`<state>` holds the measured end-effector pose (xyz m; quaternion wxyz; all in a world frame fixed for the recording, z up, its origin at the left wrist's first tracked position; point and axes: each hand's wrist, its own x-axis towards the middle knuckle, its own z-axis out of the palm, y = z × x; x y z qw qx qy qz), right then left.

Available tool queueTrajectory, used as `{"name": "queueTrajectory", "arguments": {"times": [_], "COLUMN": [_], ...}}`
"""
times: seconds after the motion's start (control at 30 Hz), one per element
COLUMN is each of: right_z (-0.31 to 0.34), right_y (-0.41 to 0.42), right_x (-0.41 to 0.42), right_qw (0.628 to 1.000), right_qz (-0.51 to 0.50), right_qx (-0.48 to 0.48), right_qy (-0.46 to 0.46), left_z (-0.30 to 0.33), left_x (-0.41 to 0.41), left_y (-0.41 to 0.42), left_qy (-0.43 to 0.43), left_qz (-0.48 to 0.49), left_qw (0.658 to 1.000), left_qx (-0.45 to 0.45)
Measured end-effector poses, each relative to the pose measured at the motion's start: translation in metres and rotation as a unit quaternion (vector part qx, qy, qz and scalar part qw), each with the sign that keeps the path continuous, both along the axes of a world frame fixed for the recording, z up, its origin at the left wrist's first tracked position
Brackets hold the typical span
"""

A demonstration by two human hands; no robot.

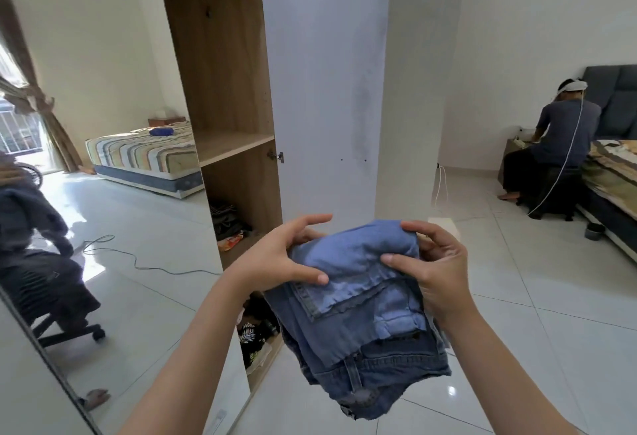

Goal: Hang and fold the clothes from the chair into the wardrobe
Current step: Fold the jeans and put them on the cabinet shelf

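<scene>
A: Folded blue jeans (362,314), held in mid-air in front of the open wardrobe (220,90). Long axis running away from the camera and slightly left, waistband end nearest and sagging down, folded end farthest and highest.

B: Hands?

A: Left hand (282,262) clamped on the left edge, thumb on top, fingers spread behind. Right hand (437,265) pinching the far right corner, thumb on top, fingers curled over the fold.

B: Surface, room?

A: Glossy white tile floor (517,296). White wardrobe door (327,90) swung open straight ahead, wooden shelves inside, folded clothes (229,224) on a lower shelf. Mirror (86,124) at left reflecting a striped bed and a chair piled with dark clothes. Another person (555,145) seated beside a bed (610,172) at far right.
</scene>
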<state>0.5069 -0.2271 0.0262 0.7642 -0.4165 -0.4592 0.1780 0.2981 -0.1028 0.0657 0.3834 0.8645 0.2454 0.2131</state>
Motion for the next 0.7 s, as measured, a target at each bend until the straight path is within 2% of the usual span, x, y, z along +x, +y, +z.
{"name": "queueTrajectory", "arguments": {"times": [0.07, 0.27, 0.43, 0.57, 0.7], "right_z": [-0.003, -0.008, -0.022, -0.037, -0.049], "right_y": [0.016, 0.058, 0.084, 0.096, 0.106], "right_x": [0.020, 0.092, 0.140, 0.158, 0.162], "right_qw": [1.000, 0.995, 0.986, 0.980, 0.966], "right_qz": [0.020, 0.079, 0.033, 0.006, 0.026], "right_qx": [-0.003, -0.050, -0.139, -0.189, -0.247], "right_qy": [0.020, 0.025, -0.088, -0.068, -0.074], "left_z": [-0.001, -0.013, -0.027, -0.040, -0.060], "left_x": [0.020, 0.084, 0.124, 0.143, 0.156], "left_y": [0.011, 0.043, 0.074, 0.095, 0.111], "left_qy": [0.006, -0.082, -0.043, 0.002, 0.048], "left_qz": [-0.007, 0.026, 0.062, 0.086, 0.086], "left_qw": [1.000, 0.996, 0.997, 0.995, 0.993], "left_qx": [-0.001, -0.010, 0.022, 0.054, 0.070]}}
